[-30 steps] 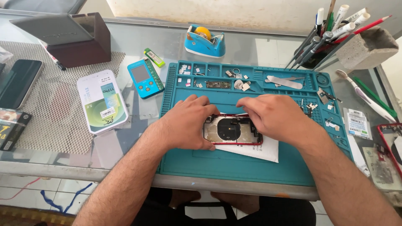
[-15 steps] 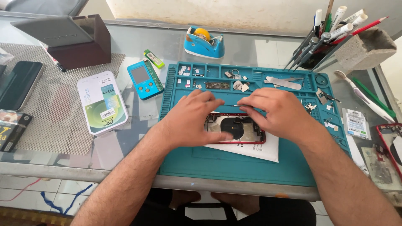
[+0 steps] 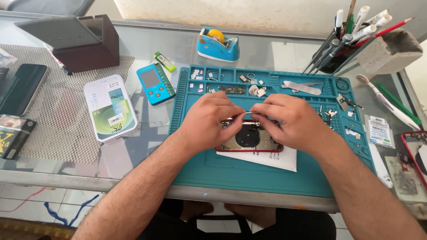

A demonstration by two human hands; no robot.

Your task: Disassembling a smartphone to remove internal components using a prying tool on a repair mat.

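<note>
An opened red phone housing (image 3: 249,138) lies on a white paper sheet (image 3: 262,159) on the teal repair mat (image 3: 267,178). Its insides show a dark round coil. My left hand (image 3: 209,120) and my right hand (image 3: 289,120) are both over the housing's far edge. The fingertips of both pinch a thin pale strip (image 3: 246,112) stretched between them just above the phone. The hands hide the housing's upper corners.
Small screws and parts fill the mat's tray compartments (image 3: 249,82). A metal pry tool (image 3: 302,87), blue tape dispenser (image 3: 218,44), pen holder (image 3: 338,49), white phone box (image 3: 110,106), blue handheld device (image 3: 154,82) and dark phone (image 3: 20,89) surround the mat on the glass table.
Both hands shifted from the housing's sides to its far edge, and their fingertips now pinch a thin strip between them. The phone housing stayed on the paper.
</note>
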